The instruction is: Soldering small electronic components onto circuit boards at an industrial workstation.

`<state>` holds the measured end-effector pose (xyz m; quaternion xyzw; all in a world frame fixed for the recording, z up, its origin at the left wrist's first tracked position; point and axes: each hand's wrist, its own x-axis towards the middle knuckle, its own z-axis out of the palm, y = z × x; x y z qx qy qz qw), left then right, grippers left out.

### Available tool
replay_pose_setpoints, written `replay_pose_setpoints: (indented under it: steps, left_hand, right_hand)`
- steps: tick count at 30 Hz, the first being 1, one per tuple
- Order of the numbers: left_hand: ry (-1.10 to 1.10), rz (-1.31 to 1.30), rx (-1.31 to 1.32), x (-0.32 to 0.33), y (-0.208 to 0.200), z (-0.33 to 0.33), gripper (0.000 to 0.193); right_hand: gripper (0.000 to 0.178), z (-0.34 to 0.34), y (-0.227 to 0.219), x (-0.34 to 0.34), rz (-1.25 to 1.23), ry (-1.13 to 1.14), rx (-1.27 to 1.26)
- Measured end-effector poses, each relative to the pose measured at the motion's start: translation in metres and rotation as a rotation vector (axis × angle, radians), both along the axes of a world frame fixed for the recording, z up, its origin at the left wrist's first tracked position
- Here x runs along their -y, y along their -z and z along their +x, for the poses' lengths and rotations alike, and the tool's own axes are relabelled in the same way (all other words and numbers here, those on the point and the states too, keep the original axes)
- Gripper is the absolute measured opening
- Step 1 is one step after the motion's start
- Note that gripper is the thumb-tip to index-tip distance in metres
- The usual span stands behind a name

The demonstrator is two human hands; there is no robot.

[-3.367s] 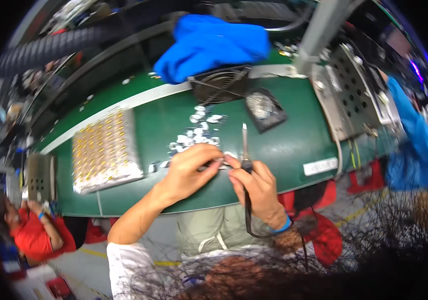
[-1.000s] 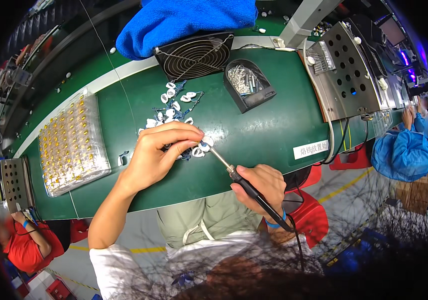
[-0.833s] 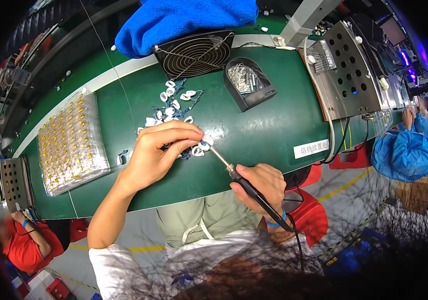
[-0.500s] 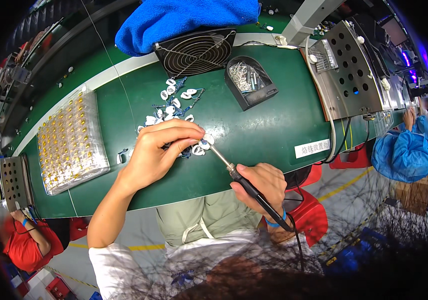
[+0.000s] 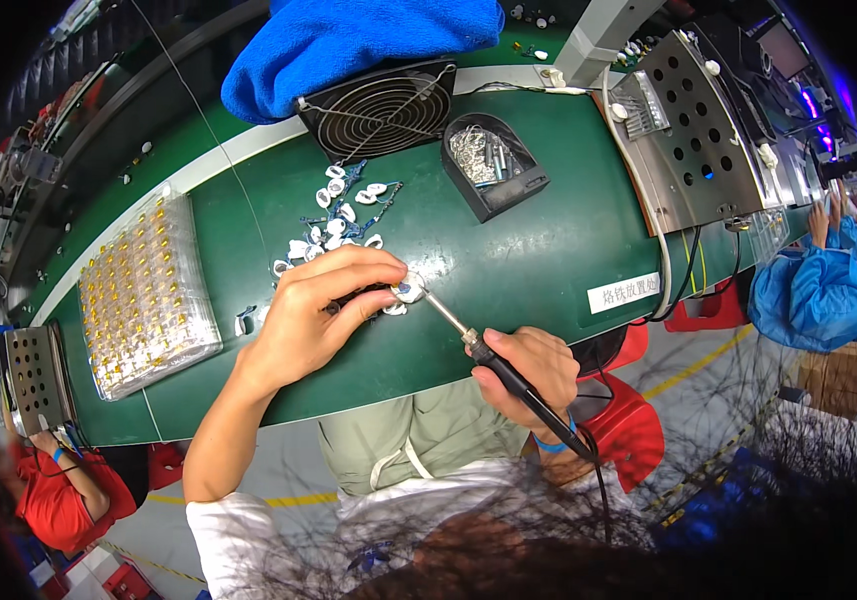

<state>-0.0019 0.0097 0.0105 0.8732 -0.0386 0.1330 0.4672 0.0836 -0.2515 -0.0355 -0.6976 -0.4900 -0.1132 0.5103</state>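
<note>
Between thumb and forefinger, my left hand pinches a small white earbud-like shell above the green bench. A black-handled soldering iron is gripped in my right hand, its metal shaft slanting up and left. The iron's tip meets the right side of the white shell; exact contact is too small to make out. Behind my left fingers lies a loose pile of similar white shells with dark blue parts attached.
A clear plastic tray stack with gold-coloured pieces stands left. At the back are a black fan, a blue towel and a black bin of metal bits. A perforated metal box stands right. Co-workers sit on both sides.
The white shell has tilted slightly in my left fingers, and the iron's tip stays against it. The whole view has shifted a little.
</note>
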Motion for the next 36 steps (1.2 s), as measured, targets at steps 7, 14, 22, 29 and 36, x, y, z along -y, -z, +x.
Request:
replay_pose_setpoints:
  steps: [7,14,22,29,36]
  left_hand:
    - [-0.050,-0.004,0.022,0.004,0.001,0.002,0.022]
    - [-0.052,0.134,0.145,0.006,0.004,0.006,0.022]
    - [-0.042,0.147,0.155,0.005,0.004,0.006,0.021]
    - [-0.059,0.148,0.138,0.007,0.003,0.006,0.020]
    - [-0.051,0.154,0.155,0.006,0.004,0.007,0.021]
  right_hand:
    - [0.035,-0.001,0.000,0.001,-0.012,-0.002,-0.001]
    - [0.041,0.004,-0.004,-0.008,0.024,-0.050,0.037]
    - [0.041,0.001,-0.002,-0.007,-0.003,-0.039,0.018]
    - [0.040,0.002,-0.004,-0.007,-0.005,-0.048,0.017]
    - [0.039,0.001,-0.004,-0.006,-0.012,-0.035,0.020]
